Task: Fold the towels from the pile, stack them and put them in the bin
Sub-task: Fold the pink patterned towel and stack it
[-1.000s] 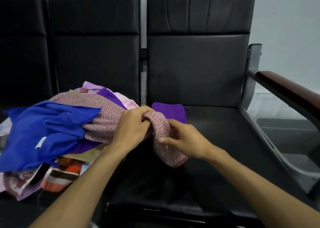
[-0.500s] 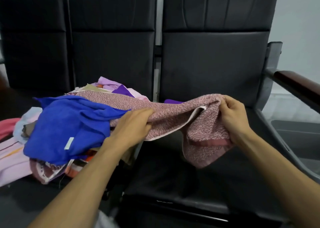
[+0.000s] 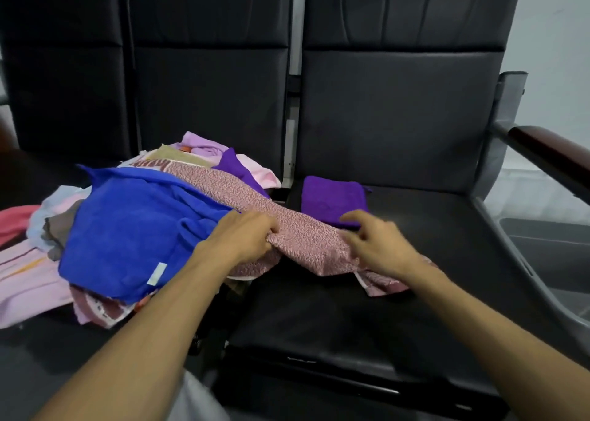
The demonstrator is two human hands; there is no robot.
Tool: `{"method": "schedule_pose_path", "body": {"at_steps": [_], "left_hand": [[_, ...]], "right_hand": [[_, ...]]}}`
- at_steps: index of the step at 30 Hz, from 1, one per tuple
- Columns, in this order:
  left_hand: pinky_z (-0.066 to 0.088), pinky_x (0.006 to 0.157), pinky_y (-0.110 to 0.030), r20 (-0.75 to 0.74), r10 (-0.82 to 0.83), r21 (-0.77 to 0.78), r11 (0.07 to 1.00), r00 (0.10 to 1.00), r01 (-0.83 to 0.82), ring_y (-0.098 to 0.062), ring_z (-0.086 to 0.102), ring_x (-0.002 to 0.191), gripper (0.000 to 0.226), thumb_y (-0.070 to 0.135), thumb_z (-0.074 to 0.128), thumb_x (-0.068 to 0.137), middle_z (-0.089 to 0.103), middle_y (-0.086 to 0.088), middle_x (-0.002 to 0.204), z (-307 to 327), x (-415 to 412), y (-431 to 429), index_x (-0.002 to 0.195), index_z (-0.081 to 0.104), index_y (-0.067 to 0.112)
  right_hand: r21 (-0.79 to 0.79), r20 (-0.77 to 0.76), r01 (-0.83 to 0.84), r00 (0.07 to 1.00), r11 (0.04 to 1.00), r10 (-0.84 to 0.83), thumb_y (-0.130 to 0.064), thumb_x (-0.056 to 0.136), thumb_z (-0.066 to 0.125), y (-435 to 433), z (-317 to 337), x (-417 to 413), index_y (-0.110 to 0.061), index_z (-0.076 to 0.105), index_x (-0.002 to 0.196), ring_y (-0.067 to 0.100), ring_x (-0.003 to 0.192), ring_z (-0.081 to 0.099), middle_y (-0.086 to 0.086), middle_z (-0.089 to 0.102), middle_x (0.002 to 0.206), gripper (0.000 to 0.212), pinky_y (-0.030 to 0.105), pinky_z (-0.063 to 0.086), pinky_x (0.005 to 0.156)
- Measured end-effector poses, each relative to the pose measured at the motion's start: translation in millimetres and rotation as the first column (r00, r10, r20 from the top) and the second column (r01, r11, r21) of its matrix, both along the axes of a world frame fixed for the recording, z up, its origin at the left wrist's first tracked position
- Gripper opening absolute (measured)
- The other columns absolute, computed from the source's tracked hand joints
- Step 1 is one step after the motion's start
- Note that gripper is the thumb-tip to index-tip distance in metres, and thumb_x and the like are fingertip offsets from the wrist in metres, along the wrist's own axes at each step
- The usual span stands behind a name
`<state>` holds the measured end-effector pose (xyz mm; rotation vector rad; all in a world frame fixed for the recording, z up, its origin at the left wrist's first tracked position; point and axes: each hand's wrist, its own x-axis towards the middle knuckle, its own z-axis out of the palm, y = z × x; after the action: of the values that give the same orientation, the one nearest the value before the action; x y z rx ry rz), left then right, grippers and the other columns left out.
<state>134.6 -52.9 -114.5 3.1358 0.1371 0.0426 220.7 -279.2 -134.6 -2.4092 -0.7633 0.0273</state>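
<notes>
Pink speckled towel (image 3: 306,238) lies draped off the pile onto the right-hand seat (image 3: 415,308), its long axis running from far left to near right. The left hand (image 3: 242,238) has a pinching grip on its middle. The right hand (image 3: 380,251), blurred, is over the nearer, loose end; I cannot tell whether its grip has closed. Farther back lie the pile (image 3: 137,229) and a folded purple towel (image 3: 333,200).

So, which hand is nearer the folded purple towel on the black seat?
Right. The right hand is at the near edge of the folded purple towel; the left hand grips the speckled pink towel further left, clear of it.
</notes>
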Motion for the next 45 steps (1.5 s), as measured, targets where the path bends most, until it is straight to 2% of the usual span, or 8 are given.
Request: {"method": "schedule_pose_path", "body": {"at_steps": [7,13,16,22,27,36,40,45], "left_hand": [[0.024,0.105,-0.033,-0.128,-0.048,0.010,0.999,0.991,0.050,-0.015,0.051,0.111,0.042,0.040,0.063,0.088,0.061,0.010,0.112,0.3,-16.5,30.1,0.128,0.054,0.031],[0.045,0.091,-0.034,-0.005,-0.034,-0.106,0.994,0.999,0.033,-0.014,0.056,0.105,0.037,0.018,0.065,0.089,0.062,0.007,0.113,-2.0,-39.4,61.7,0.125,0.060,0.026],[0.050,0.083,-0.039,0.124,-0.027,-0.164,0.985,0.992,0.047,-0.015,0.057,0.093,0.039,0.007,0.061,0.089,0.062,0.004,0.100,-6.3,-45.3,70.8,0.122,0.061,0.026],[0.047,0.080,-0.027,0.563,0.052,-0.257,0.960,0.825,0.115,-0.019,0.061,0.093,0.039,-0.011,0.061,0.079,0.067,0.000,0.102,-0.8,-54.1,73.1,0.105,0.072,0.015],[0.041,0.089,-0.031,0.729,0.225,-0.292,0.957,0.646,-0.005,-0.028,0.059,0.097,0.053,-0.017,0.056,0.070,0.067,-0.007,0.102,6.8,-55.4,77.3,0.114,0.068,0.011],[0.044,0.090,-0.032,0.663,0.424,-0.443,0.887,0.617,-0.134,-0.029,0.059,0.103,0.041,-0.015,0.050,0.079,0.066,-0.012,0.108,-11.1,-40.0,77.5,0.105,0.072,0.007],[0.031,0.091,-0.016,0.746,0.489,-0.480,0.865,0.451,-0.144,-0.025,0.055,0.107,0.041,-0.014,0.047,0.081,0.064,-0.010,0.110,5.4,-34.2,69.4,0.108,0.070,0.006],[0.036,0.097,-0.040,0.565,0.380,-0.264,0.924,0.732,-0.275,-0.033,0.051,0.113,0.047,-0.008,0.049,0.080,0.059,-0.012,0.117,-15.2,-14.9,52.9,0.119,0.065,0.012]], "right_hand": [[-0.230,-0.217,-0.201,0.964,0.952,0.151,-0.050,0.091,0.058,54.6,-37.8,-7.0,-0.032,0.034,0.148,0.032,0.110,0.062,0.009,0.067,0.118,0.064,0.032,0.045,0.095],[-0.159,-0.056,-0.029,0.998,0.987,0.021,-0.022,0.083,0.063,80.6,-52.5,0.8,-0.020,0.071,0.084,0.030,0.092,0.067,0.009,0.073,0.089,0.009,0.036,0.053,0.078],[0.101,-0.172,0.177,0.972,0.979,-0.158,-0.022,0.077,0.056,82.5,-49.8,11.3,-0.026,0.074,0.081,0.031,0.088,0.069,0.008,0.074,0.083,0.019,0.042,0.055,0.083],[0.722,-0.572,0.486,0.820,0.493,0.029,-0.001,0.086,0.052,92.4,2.2,6.3,-0.014,0.072,0.082,0.026,0.073,0.073,0.009,0.073,0.074,0.024,0.042,0.061,0.066],[0.812,-0.583,0.579,0.793,0.077,0.176,0.009,0.090,0.037,75.1,57.6,8.3,-0.018,0.062,0.078,0.018,0.057,0.061,0.003,0.063,0.060,0.038,0.027,0.052,0.054],[0.722,-0.626,0.672,0.736,-0.164,0.258,0.004,0.085,0.036,4.8,61.4,28.2,-0.011,0.064,0.098,0.015,0.064,0.056,0.005,0.060,0.081,0.034,0.022,0.050,0.055],[0.739,-0.629,0.659,0.749,-0.141,0.208,-0.005,0.085,0.044,-22.2,58.0,39.7,-0.008,0.063,0.124,0.018,0.080,0.068,0.005,0.070,0.096,0.043,0.027,0.055,0.063],[0.706,-0.629,0.567,0.777,0.424,0.009,0.001,0.092,0.037,-20.6,44.3,25.3,-0.011,0.069,0.107,0.017,0.078,0.066,0.007,0.069,0.094,0.037,0.028,0.053,0.066]]}}
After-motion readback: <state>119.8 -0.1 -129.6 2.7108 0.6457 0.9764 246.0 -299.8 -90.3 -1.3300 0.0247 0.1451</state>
